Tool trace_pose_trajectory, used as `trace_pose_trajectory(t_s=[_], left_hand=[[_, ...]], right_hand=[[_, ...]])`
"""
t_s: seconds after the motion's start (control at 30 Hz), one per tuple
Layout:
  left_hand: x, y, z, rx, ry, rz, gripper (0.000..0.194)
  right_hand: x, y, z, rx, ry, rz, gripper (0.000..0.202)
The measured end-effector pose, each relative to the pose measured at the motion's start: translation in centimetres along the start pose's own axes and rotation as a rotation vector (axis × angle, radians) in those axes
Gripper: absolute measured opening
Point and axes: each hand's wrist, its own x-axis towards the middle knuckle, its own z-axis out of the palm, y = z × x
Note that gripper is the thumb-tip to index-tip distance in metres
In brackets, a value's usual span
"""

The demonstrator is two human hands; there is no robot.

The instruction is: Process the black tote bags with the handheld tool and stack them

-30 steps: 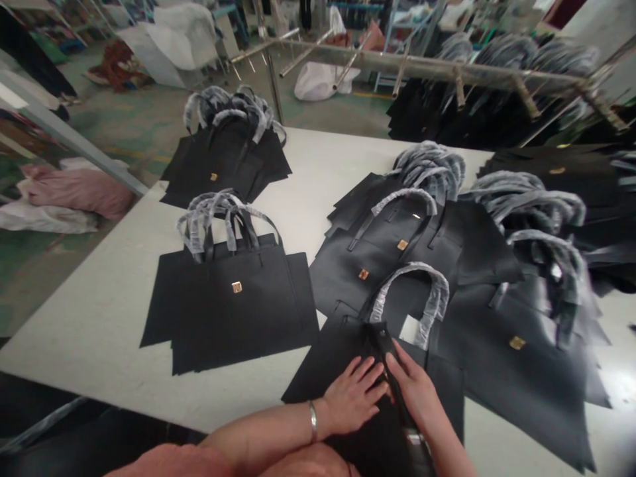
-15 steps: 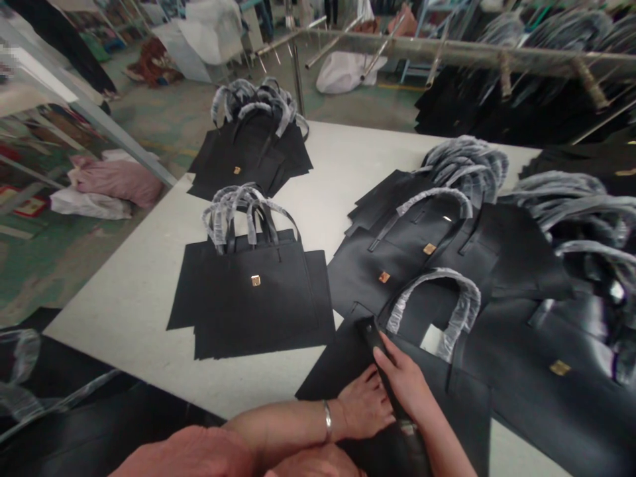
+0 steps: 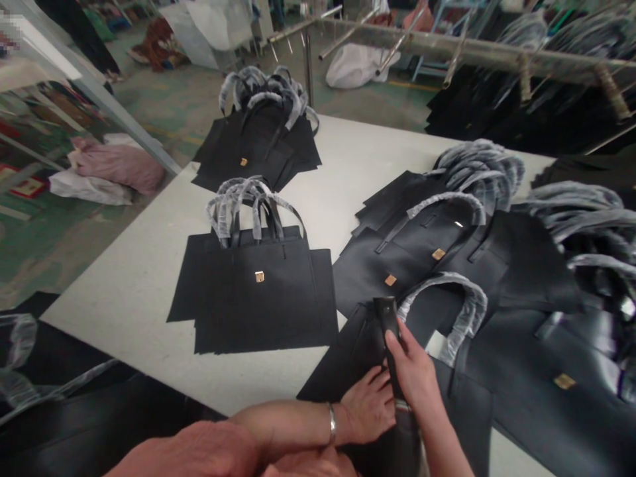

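Note:
My right hand (image 3: 418, 371) is wrapped round a long black object (image 3: 385, 314) whose blunt end points away from me; its lower part runs down towards the bottom edge. Just left of it, my left hand (image 3: 365, 405), with a silver bracelet at the wrist, lies on a black bag (image 3: 342, 361) with its fingers spread and partly hidden by the object. That bag overlaps another black bag (image 3: 470, 404), which has plastic-wrapped handles (image 3: 467, 311) and a white tag (image 3: 437, 346).
A stack of black bags (image 3: 258, 298) lies left on the white table (image 3: 124, 311), another pile (image 3: 263, 142) behind it. More bags (image 3: 541, 344) cover the right side. A metal rack (image 3: 422, 43) stands beyond; dark bags (image 3: 74, 411) lie lower left.
The end of the black object has tipped slightly right and stands more upright, with my right hand still round it. My left hand has hardly moved. The whole view has shifted a little.

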Motion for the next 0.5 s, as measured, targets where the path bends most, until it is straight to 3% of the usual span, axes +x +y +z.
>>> trace_pose_trajectory(t_s=[0.07, 0.2, 0.27, 0.37, 0.5], left_hand=[[0.4, 0.6, 0.2, -0.016, 0.038, -0.054, 0.032], [1.0, 2.2, 0.5, -0.182, 0.078, -0.161, 0.037], [0.5, 2.1, 0.1, -0.314, 0.069, -0.153, 0.037], [-1.2, -0.6, -1.9, -0.482, 0.066, -0.165, 0.031], [-1.6, -7.8, -5.8, -0.485, 0.160, -0.317, 0.020]], right_hand=[[-0.6, 0.7, -0.8, 0.025, 0.025, 0.001, 0.073], [-2.7, 3.4, -1.7, 0.062, -0.107, 0.051, 0.074], [-3.9, 4.5, -1.8, 0.077, -0.120, 0.076, 0.073], [-5.3, 5.4, -1.8, 0.082, -0.078, 0.140, 0.073], [-6.2, 5.3, -1.6, 0.137, -0.093, 0.204, 0.071]])
